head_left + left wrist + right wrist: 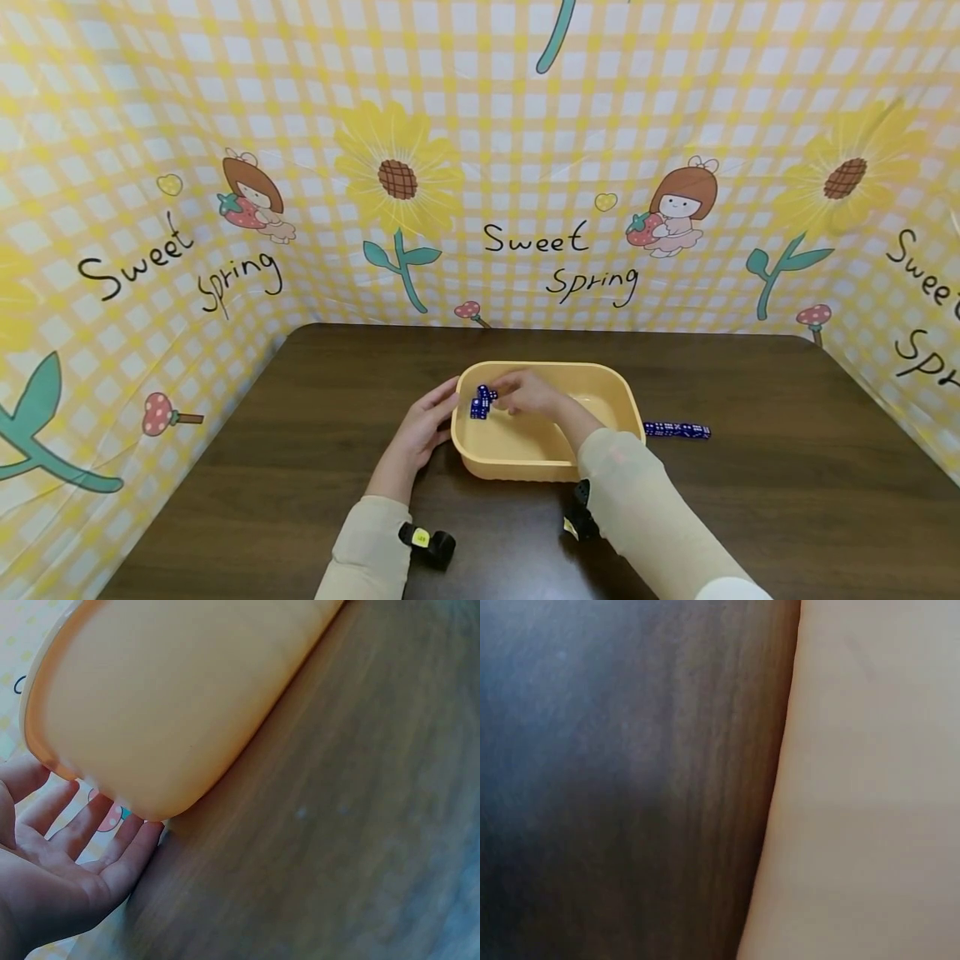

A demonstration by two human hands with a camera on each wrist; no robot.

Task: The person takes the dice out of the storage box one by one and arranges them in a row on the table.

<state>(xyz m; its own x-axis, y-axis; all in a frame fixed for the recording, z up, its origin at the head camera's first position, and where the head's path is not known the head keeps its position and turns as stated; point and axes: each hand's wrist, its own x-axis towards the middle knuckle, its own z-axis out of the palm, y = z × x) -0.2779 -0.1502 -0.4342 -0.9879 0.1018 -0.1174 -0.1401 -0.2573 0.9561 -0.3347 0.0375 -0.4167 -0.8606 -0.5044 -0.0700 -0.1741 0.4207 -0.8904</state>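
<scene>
Several blue dice (479, 409) inside a yellow bin (517, 471), left end

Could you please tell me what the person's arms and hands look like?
The left hand and right hand are ungloved. Both arms wear plain cream sleeves. Below each sits a black camera bearing a small yellow label; any writing is too small to read.

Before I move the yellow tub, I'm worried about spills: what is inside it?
Near the left end of the yellow tub, blue dice are clustered by the right hand. Anything beneath that hand or forearm is covered.
</scene>
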